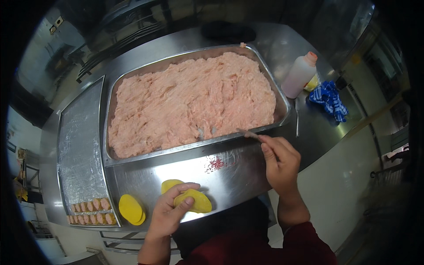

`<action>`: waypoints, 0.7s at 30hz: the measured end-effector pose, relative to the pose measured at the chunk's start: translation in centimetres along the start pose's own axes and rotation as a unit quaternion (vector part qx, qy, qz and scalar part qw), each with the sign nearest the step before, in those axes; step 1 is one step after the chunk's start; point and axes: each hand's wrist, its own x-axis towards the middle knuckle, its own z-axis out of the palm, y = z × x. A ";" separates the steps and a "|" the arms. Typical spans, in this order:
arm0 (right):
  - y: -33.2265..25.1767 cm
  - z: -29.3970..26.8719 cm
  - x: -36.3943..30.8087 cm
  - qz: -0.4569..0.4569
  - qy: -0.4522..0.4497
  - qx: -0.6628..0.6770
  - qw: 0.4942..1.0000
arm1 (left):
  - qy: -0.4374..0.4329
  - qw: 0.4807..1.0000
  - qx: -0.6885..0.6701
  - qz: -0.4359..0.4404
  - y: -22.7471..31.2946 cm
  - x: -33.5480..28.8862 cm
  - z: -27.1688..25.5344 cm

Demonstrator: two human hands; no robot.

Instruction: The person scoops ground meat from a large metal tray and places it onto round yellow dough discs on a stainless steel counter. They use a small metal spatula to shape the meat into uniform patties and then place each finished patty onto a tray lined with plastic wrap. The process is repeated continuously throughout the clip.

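1. Two bare hands over the near side of a steel table [247, 176]; dark red sleeve [304, 238] at right.
2. Left hand [170, 212]: thumb and fingers closed on a yellow wrapper [199, 202], raised toward the table's near edge and slightly curved. Second yellow disc [170, 184] just behind the fingers; impossible to tell whether held or resting on the table.
3. Right hand [282, 163]: fingers gripping a slim utensil [251, 134], tip directed leftward at the near rim of the deep tray; contact with the filling uncertain.
4. Deep tray [176, 148]: centrally placed, broadly filled with pale pink minced meat [190, 101]; metal bottom glimpsed near the front.
5. Shallow tray [84, 141], at left: two short rows of small filled pieces [95, 206] along the near end.
6. Yellow stack of discs [131, 209], between shallow tray and left hand.
7. Red grains [215, 164], scattered on the table in front of the deep tray.
8. At right of the deep tray: whitish bottle [300, 77] with reddish top, upright; crumpled blue-and-white cloth [327, 99]; thin metal implement [297, 119], lying flat.
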 end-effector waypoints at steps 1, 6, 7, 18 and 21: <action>0.3 -0.7 1.0 -0.001 -0.009 -0.030 1.000 | -0.001 0.999 -0.011 -0.030 0.2 0.7 0.0; 2.4 -1.5 7.0 -0.046 -0.064 -0.176 0.981 | -0.043 0.980 -0.134 -0.141 0.1 4.5 2.3; 3.0 -0.9 8.4 -0.062 -0.072 -0.183 0.979 | -0.054 0.979 -0.131 -0.149 0.3 5.1 2.7; 6.0 4.1 14.9 -0.130 -0.205 -0.316 0.917 | -0.001 0.973 -0.185 -0.140 1.6 8.7 2.9; 5.4 3.8 14.8 -0.132 -0.237 -0.338 0.901 | -0.008 0.975 -0.179 -0.128 0.6 9.2 2.5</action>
